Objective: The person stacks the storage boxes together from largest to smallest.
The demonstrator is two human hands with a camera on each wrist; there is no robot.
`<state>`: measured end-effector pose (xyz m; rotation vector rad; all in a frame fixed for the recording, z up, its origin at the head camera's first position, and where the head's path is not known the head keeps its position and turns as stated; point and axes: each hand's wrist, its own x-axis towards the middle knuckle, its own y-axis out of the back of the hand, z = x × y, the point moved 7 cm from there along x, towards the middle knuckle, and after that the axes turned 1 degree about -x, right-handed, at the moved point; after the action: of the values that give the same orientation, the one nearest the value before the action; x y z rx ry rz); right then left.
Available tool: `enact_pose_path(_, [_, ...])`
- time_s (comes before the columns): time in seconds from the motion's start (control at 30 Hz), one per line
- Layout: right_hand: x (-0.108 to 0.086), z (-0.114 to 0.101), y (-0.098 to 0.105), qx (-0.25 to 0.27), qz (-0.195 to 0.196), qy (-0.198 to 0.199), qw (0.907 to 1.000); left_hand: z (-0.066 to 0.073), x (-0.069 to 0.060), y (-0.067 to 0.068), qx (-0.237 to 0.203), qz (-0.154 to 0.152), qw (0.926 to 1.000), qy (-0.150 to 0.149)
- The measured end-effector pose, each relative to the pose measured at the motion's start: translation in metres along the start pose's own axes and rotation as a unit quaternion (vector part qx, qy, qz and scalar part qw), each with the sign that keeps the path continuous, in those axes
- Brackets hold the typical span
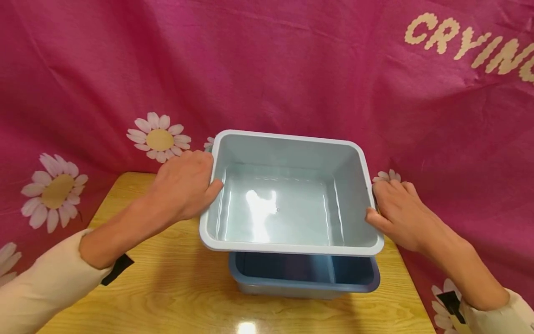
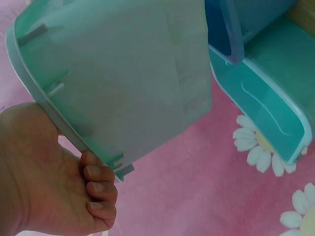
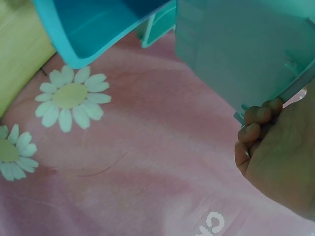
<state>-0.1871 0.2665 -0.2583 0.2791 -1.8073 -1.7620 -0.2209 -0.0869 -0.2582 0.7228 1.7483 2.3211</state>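
A pale grey plastic bin [image 1: 277, 213] is held up in front of me, its open top tilted toward the head camera. My left hand [image 1: 183, 185] grips its left rim, thumb over the edge and fingers curled underneath. On the opposite side, the right hand [image 1: 402, 213] holds the right rim in the same way. The left wrist view shows the outside wall of this bin [image 2: 128, 83] beside the palm. Below it, a blue bin [image 1: 308, 286] is on the table, partly covered by the raised one.
Behind the blue bin another pale bin [image 2: 275, 108] shows in the left wrist view; the held bin mostly hides it from the head camera. The wooden table [image 1: 187, 287] ends near a pink cloth [image 1: 271, 65] with daisies and lettering, hanging behind and at the sides.
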Motion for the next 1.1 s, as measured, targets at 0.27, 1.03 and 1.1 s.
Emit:
enact_pose_path(0.27, [-0.012, 0.01, -0.004, 0.0, -0.003, -0.01, 0.9999, 0.009, 0.008, -0.013, 0.017, -0.01, 0.9998, 0.005])
enact_pose_path(1.03, [-0.035, 0.025, -0.028, 0.011, -0.035, -0.041, 0.9985, 0.019, 0.013, -0.05, 0.022, -0.068, 0.9974, 0.009])
enact_pose_path(1.1, [-0.036, 0.025, -0.029, 0.011, -0.038, -0.04, 0.9984, 0.02, 0.012, -0.052, 0.02, -0.067, 0.9975, 0.008])
